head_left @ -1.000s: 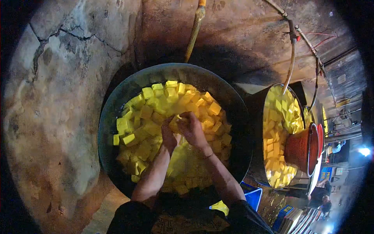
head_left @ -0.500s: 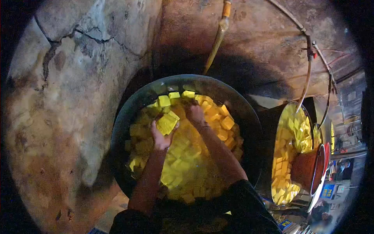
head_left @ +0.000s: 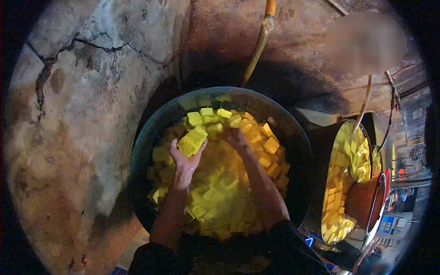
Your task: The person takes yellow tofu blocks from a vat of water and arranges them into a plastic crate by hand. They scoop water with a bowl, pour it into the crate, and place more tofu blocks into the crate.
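A large round dark vat (head_left: pixel 299 133) holds many yellow blocks, which look like tofu, in cloudy yellowish liquid. My left hand (head_left: pixel 185 158) is closed around one yellow tofu block (head_left: pixel 192 141), holding it tilted above the liquid with its broad face showing. My right hand (head_left: pixel 236 138) is at the liquid near the far middle of the vat, beside orange-lit tofu blocks (head_left: pixel 271 145). Its fingers are dim and partly hidden, so I cannot see whether they grip anything. Several pale yellow blocks (head_left: pixel 195 119) lie at the far side, just beyond my left hand.
A yellow hose (head_left: pixel 259 50) hangs down behind the vat. On the right is another vat of yellow blocks (head_left: pixel 333 192), with a reddish-brown bucket (head_left: pixel 364 201) by it. A cracked wall (head_left: pixel 82 137) rises close on the left.
My left hand has shifted slightly left and turned, tilting the tofu block more. My right hand has come slightly right and nearer. The view has moved a little.
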`<control>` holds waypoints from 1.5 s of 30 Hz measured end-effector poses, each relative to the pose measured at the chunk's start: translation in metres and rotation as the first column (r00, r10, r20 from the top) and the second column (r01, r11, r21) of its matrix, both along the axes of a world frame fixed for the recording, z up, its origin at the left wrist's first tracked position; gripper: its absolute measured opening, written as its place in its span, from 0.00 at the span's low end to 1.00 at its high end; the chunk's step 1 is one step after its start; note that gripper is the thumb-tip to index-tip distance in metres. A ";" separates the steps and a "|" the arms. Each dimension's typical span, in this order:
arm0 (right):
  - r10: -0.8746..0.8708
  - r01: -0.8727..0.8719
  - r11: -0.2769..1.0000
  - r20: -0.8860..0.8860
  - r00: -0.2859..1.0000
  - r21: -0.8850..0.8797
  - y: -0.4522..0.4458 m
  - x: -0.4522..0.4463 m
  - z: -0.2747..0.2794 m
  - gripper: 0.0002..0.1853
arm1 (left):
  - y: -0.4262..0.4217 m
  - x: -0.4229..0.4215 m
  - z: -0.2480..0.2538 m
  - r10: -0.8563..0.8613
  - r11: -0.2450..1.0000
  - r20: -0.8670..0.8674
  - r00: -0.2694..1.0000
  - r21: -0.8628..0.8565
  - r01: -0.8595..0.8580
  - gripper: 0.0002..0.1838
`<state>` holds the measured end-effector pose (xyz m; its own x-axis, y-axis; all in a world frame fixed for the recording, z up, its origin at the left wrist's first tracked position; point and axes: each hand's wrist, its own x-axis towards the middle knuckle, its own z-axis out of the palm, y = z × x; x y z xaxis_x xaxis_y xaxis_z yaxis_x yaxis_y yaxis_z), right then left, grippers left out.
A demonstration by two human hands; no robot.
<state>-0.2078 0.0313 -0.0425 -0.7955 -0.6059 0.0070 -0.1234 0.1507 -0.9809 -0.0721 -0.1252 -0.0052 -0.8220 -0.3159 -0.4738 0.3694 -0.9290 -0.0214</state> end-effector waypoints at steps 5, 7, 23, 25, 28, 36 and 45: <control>0.283 -0.067 0.895 0.443 0.851 -0.442 0.047 0.050 0.094 0.18 | 0.020 -0.006 -0.003 -0.094 0.992 0.236 0.967 -0.060 0.111 0.23; 0.134 -0.173 0.963 0.189 0.973 0.207 0.044 0.074 0.138 0.22 | 0.041 -0.011 0.004 -0.089 0.972 0.406 0.910 -0.163 0.167 0.18; -0.178 0.354 0.825 -0.391 0.903 0.442 0.215 0.172 0.242 0.59 | 0.249 0.027 0.125 -0.751 0.654 -0.312 0.582 -0.232 0.720 0.25; -0.143 0.176 0.960 -0.158 0.977 0.219 0.263 0.196 0.261 0.58 | 0.305 0.043 0.168 -0.746 0.635 0.002 0.666 -0.301 0.712 0.28; -0.370 0.401 0.914 0.281 0.886 -0.064 0.326 0.284 0.305 0.50 | 0.391 0.101 0.208 -0.723 0.399 0.266 0.637 -0.593 0.700 0.32; -0.588 0.964 0.161 0.764 0.266 -0.212 0.434 0.515 0.131 0.35 | 0.489 0.184 0.212 -0.884 -0.127 0.218 0.414 -0.963 0.237 0.31; -0.962 0.320 0.271 0.243 0.125 0.908 0.405 0.532 -0.212 0.27 | 0.412 0.122 0.204 -0.686 -0.037 0.185 0.704 -0.975 0.220 0.23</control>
